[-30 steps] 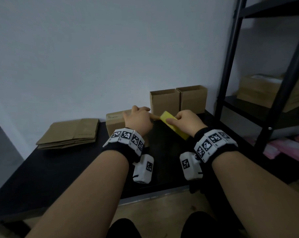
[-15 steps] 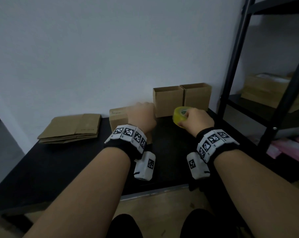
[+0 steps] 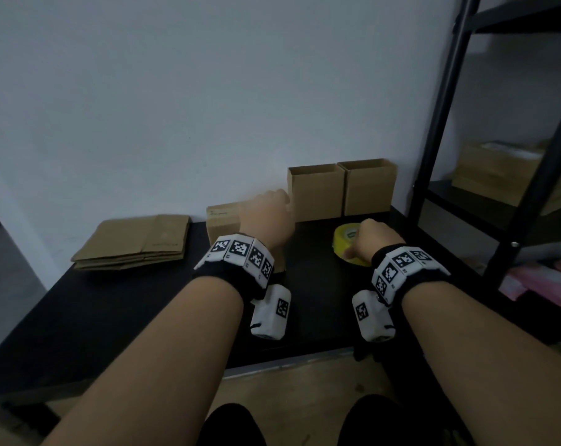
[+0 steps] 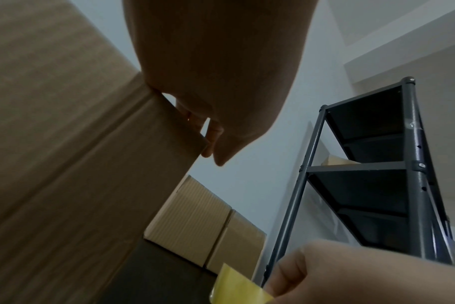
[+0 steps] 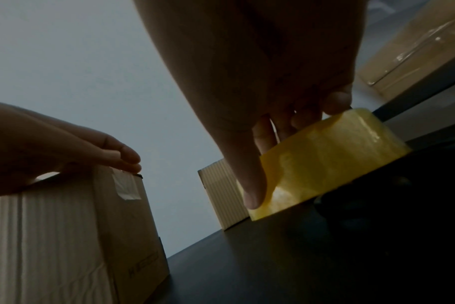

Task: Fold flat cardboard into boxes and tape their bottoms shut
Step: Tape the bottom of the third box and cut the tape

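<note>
A brown cardboard box (image 3: 223, 220) stands on the table with clear tape over its upper edge — to its right a yellow tape roll (image 3: 345, 241) lies flat; two open-topped boxes (image 3: 340, 189) behind, flat cardboard (image 3: 134, 241) stacked left.

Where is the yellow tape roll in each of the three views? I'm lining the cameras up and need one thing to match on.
Head: yellow tape roll right of centre on the black table, under the right hand.
Left wrist: bottom edge, right of centre.
Right wrist: centre right, gripped from above.
Shared landmark: the two upright boxes, behind the roll in every view.
</note>
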### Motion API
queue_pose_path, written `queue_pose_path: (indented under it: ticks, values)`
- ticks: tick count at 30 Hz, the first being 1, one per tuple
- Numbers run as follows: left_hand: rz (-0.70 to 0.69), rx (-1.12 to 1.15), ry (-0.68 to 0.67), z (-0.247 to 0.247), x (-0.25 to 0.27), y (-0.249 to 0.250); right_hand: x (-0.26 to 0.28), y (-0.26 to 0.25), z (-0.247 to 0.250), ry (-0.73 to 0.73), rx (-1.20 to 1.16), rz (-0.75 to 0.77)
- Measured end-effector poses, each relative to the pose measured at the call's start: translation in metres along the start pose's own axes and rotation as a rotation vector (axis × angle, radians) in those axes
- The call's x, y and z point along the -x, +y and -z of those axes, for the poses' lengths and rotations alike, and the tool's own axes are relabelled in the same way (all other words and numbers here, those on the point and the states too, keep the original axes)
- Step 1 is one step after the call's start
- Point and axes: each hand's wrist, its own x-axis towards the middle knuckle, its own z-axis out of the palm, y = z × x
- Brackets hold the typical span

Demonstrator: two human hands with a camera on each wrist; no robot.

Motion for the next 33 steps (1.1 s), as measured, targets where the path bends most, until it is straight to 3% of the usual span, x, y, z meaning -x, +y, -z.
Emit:
queue_pose_path:
  ticks: [8, 11, 13, 16, 19, 25, 33]
  values:
    - [0.052, 0.224, -0.029, 0.018, -0.001, -0.014, 0.003, -0.007, 0.006, -0.01, -0.066, 0.026]
    - [0.069, 0.19, 0.038, 0.028, -0.001, -0.031, 0.005, -0.016, 0.013, 0.129, -0.255, 0.126]
    - [0.085, 0.126, 0.065, 0.033, -0.003, -0.043, 0.009, -0.028, 0.019, 0.148, -0.412, 0.189]
    - [0.15, 0.016, -0.029, 0.035, -0.006, -0.056, 0.014, -0.05, 0.023, 0.087, -0.668, 0.23]
    - [0.128, 0.012, -0.131, 0.03, -0.002, -0.061, 0.017, -0.068, 0.018, 0.03, -0.838, 0.243]
    - [0.041, -0.105, -0.129, 0.027, 0.005, -0.063, 0.018, -0.092, 0.0, 0.092, -0.84, 0.355]
    - [-0.011, -0.165, -0.114, 0.031, 0.011, -0.058, 0.01, -0.097, -0.013, 0.129, -0.788, 0.224]
